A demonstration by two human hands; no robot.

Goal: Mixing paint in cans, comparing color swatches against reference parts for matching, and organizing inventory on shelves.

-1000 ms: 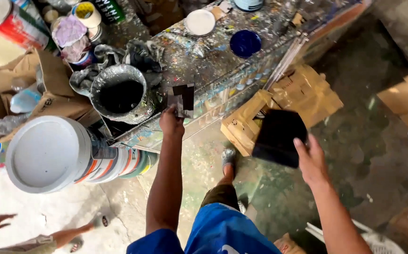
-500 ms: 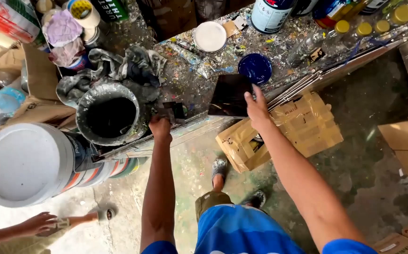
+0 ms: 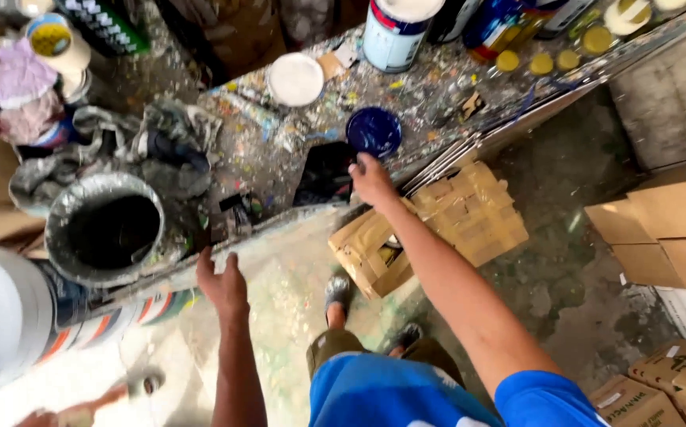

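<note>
My right hand [image 3: 370,180] reaches over the paint-spattered table [image 3: 279,150], with its fingers on the right edge of a black square piece [image 3: 323,170] that lies flat there. Just beyond the hand sits a round dark blue lid [image 3: 374,130]. My left hand [image 3: 220,285] hovers with fingers apart and holds nothing, a little in front of the table's front edge. A small dark scraper-like tool [image 3: 236,207] lies on the table above that hand.
A bucket of dark paint [image 3: 105,229] stands at the left, with rags behind it. A big white-lidded pail [image 3: 3,316] lies lower left. A white lid [image 3: 295,79] and paint cans [image 3: 394,32] sit further back. Cardboard boxes [image 3: 430,229] lie under the table, more [image 3: 659,237] at right. Another person's hand [image 3: 82,411] shows at the bottom left.
My right hand carried the black square piece up from the floor side and laid it on the table. My left hand let go of the small dark tool and drew back.
</note>
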